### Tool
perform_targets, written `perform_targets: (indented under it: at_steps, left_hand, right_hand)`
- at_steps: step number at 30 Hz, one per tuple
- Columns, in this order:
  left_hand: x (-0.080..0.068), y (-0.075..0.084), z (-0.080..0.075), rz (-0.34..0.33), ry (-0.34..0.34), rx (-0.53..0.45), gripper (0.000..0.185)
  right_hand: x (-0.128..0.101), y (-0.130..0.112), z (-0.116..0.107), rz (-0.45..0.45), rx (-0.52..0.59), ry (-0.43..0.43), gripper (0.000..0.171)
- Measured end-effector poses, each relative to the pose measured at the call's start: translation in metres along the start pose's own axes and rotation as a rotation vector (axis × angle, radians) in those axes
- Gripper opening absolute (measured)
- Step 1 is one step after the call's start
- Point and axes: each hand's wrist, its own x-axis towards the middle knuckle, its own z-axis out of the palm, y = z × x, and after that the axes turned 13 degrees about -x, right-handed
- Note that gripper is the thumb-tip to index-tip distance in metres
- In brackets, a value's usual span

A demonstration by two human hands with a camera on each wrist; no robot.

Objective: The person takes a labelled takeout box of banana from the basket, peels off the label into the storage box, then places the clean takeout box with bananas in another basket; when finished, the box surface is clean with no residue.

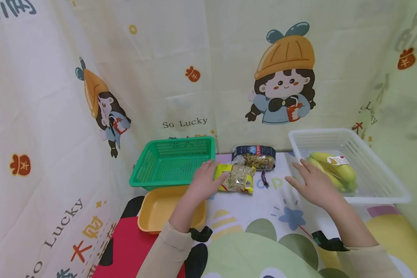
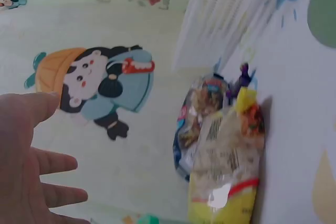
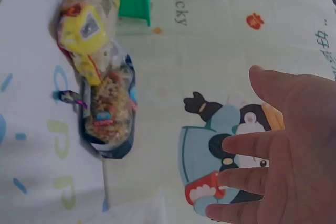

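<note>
Across the lower half of the head view spreads the patterned table cover (image 1: 250,216), walled at the back and both sides by a cartoon-printed curtain (image 1: 201,69).

At the right of the frame a white basket (image 1: 382,181) holds a bunch of bananas (image 1: 333,170) with a tag on top. Left of centre a green basket (image 1: 173,162) shows only its perforated floor, and a yellow tray (image 1: 160,210) sits just in front of it, touching its front edge, with nothing seen inside.

Between the two baskets lie two snack packs: a dark-blue bag (image 1: 254,157) towards the back and a yellow-edged bag (image 1: 237,178) just in front of it, the two touching. A small purple object (image 1: 264,178) lies just right of them.

The left hand (image 1: 205,178) has its fingers straight and spread, fingertips at the left end of the yellow-edged bag, beside the green basket's front right corner. The right hand (image 1: 314,184) hovers flat and wide by the white basket's near left rim, holding nothing.

Open cover lies between the hands and in front of the packs.
</note>
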Motion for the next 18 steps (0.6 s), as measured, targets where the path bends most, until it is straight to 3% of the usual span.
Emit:
perform_targets:
  at_steps: [7, 18]
  left_hand:
    - [0.031, 0.036, 0.023, 0.028, -0.115, -0.245, 0.064]
    - [0.077, 0.094, 0.066, -0.009, -0.203, -0.545, 0.053]
  right_hand:
    - [-0.001, 0.022, -0.019, 0.024, 0.104, -0.063, 0.080]
    - [0.010, 0.081, -0.044, 0.047, 0.192, -0.091, 0.073]
